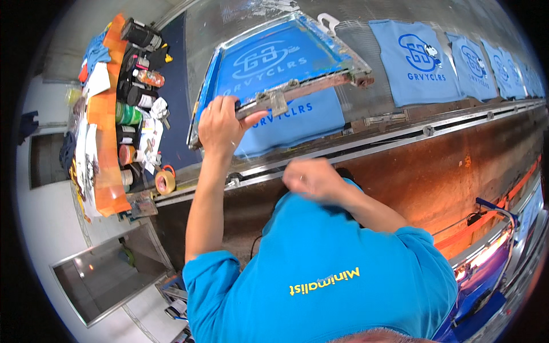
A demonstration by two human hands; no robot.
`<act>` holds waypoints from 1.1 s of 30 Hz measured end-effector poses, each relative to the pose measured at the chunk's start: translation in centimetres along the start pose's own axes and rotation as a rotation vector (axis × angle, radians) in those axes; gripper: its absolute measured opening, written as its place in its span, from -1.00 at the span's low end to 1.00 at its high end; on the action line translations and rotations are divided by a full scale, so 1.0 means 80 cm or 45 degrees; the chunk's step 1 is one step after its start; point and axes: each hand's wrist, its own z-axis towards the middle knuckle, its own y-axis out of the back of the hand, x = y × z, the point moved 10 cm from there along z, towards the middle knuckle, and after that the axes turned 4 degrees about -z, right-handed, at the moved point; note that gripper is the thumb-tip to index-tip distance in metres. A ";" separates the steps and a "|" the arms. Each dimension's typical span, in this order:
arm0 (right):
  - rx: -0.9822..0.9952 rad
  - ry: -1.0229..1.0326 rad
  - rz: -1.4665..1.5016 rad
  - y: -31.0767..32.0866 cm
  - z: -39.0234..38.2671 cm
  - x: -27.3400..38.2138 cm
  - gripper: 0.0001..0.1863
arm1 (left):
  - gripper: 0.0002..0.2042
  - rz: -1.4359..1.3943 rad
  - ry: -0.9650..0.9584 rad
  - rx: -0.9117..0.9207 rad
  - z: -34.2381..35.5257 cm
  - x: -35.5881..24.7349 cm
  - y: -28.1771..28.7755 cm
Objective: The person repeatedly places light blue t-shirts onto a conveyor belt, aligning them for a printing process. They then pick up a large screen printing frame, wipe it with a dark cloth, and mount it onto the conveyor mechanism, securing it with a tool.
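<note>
— Why is the printing screen [280,63] tilted up?
— The left hand [220,123] clamps its near frame edge, lifting it clear of the blue shirt [303,117] on the desk [366,100].
— The right hand [309,178]?
— Blurred, loosely curled, apparently holding nothing, near the chest.

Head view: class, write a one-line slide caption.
Left hand grips a tilted printing screen frame over a blue shirt; right hand blurred near chest.

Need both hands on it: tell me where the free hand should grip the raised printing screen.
Probably the near frame rail of the printing screen, right of the metal hinge bracket, coming from below. The left hand grips the left end; the right hand is free.
</note>
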 end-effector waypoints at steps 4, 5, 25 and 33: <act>-0.239 -0.107 0.166 0.097 -0.041 0.010 -0.90 | -0.39 -0.041 0.044 -0.033 -0.015 -0.010 -0.008; -0.307 -0.196 0.311 0.127 -0.052 -0.011 -0.89 | -0.39 -0.057 0.057 -0.031 -0.024 -0.016 -0.015; -0.660 -0.950 -0.195 0.260 0.044 -0.354 -0.73 | -0.44 -0.398 0.872 -0.001 -0.162 0.120 -0.177; -0.554 -1.023 0.097 0.247 0.092 -0.443 -0.72 | -0.31 -1.162 1.650 0.232 -0.180 0.223 -0.312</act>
